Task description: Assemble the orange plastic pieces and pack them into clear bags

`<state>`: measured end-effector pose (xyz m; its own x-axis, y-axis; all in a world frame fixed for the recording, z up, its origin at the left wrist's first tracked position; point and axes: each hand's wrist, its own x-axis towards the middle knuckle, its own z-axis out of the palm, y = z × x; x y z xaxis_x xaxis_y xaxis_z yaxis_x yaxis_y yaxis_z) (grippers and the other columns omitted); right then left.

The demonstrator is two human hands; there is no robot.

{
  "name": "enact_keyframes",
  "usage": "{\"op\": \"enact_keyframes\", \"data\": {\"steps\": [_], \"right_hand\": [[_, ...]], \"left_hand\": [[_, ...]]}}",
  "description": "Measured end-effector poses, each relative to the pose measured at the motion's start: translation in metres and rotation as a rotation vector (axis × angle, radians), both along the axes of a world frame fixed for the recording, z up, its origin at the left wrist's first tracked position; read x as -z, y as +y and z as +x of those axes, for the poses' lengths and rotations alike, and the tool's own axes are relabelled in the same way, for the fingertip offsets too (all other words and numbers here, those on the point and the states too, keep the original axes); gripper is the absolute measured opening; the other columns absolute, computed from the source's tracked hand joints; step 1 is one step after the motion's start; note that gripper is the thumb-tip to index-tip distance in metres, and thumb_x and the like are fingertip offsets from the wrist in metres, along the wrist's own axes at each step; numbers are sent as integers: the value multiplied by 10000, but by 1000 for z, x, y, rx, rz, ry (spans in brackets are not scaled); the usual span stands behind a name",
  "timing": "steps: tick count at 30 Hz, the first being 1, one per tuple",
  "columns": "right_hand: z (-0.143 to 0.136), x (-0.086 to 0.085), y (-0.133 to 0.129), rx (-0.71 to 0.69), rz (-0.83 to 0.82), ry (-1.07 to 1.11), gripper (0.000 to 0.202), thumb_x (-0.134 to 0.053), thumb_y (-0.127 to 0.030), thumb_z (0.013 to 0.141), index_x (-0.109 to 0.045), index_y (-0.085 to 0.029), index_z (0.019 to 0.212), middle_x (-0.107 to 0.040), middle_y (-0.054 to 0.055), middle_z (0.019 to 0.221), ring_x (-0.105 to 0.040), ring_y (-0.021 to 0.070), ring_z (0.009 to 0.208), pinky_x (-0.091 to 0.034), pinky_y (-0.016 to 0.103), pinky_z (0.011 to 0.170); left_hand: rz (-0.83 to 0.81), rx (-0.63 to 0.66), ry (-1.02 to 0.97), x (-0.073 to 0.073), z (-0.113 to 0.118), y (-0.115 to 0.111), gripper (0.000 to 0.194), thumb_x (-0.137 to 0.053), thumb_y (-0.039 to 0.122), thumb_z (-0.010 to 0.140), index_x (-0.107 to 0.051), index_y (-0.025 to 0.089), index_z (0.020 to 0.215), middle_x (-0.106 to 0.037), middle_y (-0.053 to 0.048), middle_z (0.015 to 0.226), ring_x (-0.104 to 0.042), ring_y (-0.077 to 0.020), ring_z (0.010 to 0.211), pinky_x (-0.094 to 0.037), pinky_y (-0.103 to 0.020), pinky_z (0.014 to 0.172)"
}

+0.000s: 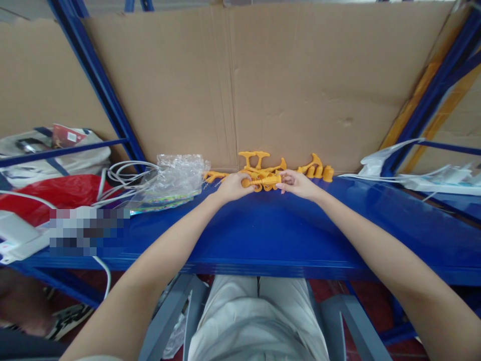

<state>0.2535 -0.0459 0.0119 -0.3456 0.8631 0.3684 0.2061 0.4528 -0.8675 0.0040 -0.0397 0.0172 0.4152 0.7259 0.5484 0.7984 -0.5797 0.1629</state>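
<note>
While brown cardboard (300, 85) is standing across the upper frame behind a blue tabletop (270, 235), the left hand (233, 188) and right hand (299, 185) are facing each other near the centre, fingers curling inward and gripping opposite ends of a yellow piece (265, 181); more yellow parts (262, 172) are lying just above it, and clear plastic (179, 175) is resting left of centre

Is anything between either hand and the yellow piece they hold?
Nothing visible: the left hand and right hand hold the yellow piece directly, one at each end. Other yellow parts lie behind it, near the cardboard.
</note>
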Motion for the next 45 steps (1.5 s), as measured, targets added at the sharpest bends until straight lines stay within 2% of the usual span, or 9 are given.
{"op": "enact_keyframes", "data": {"steps": [5,9,11,15,18,21,25,34,45], "right_hand": [[-1,-4,-5,9,24,-42,411,-807,-526,670,-587,-196,777,-696,23,714,-617,122,552,-530,270,586],[-6,-5,-10,35,-30,-90,535,-670,-701,736,-587,-180,649,-667,44,582,-567,107,437,-471,239,465],[-8,-4,-9,73,-74,-85,575,-620,-734,758,-579,-177,622,-650,54,536,-552,108,401,-442,235,418],[-6,-4,-7,96,-109,-106,486,-641,-643,813,-644,-160,764,-716,69,674,-596,107,443,-460,231,440],[-2,-4,-6,51,-61,-65,377,-782,-472,746,-652,-192,963,-737,21,808,-642,108,528,-500,235,514],[-1,-5,-7,15,-41,-26,339,-817,-391,709,-639,-190,915,-723,5,782,-642,111,552,-530,259,576],[-3,-5,-9,19,-62,-31,295,-798,-408,732,-631,-182,822,-729,21,765,-627,103,528,-528,259,579],[-4,-6,-8,38,-87,-79,317,-743,-472,784,-654,-169,808,-732,38,734,-630,103,526,-465,237,551],[-6,-7,-12,62,-140,-33,406,-738,-558,770,-686,-156,763,-730,52,679,-622,119,493,-497,274,586]], "left_hand": [[18,10,8,0,1,-2,248,-607,394,797,-694,165,829,-722,-60,831,-642,-196,758,-459,-274,675],[33,31,16,-2,3,-5,246,-619,404,805,-672,164,806,-710,-76,837,-641,-206,769,-460,-287,689],[37,28,18,-3,3,-5,252,-612,411,812,-668,165,805,-711,-80,844,-642,-209,773,-462,-292,693],[38,11,26,-3,3,-4,270,-598,429,818,-665,168,794,-713,-74,843,-639,-204,771,-458,-284,684],[38,-3,24,-2,3,-3,269,-603,430,810,-663,169,786,-714,-70,836,-636,-202,755,-451,-282,668],[39,-7,20,-1,3,-3,251,-610,414,803,-667,170,791,-716,-70,838,-636,-203,749,-448,-286,665],[47,-10,20,-1,3,-4,235,-616,400,803,-673,172,810,-718,-64,844,-639,-199,758,-448,-283,675],[57,-10,35,1,3,-2,246,-614,404,825,-681,166,828,-716,-79,866,-650,-213,792,-462,-292,690],[120,-7,26,1,3,-4,219,-636,384,821,-673,169,845,-705,-78,877,-654,-214,824,-480,-294,717]]}}
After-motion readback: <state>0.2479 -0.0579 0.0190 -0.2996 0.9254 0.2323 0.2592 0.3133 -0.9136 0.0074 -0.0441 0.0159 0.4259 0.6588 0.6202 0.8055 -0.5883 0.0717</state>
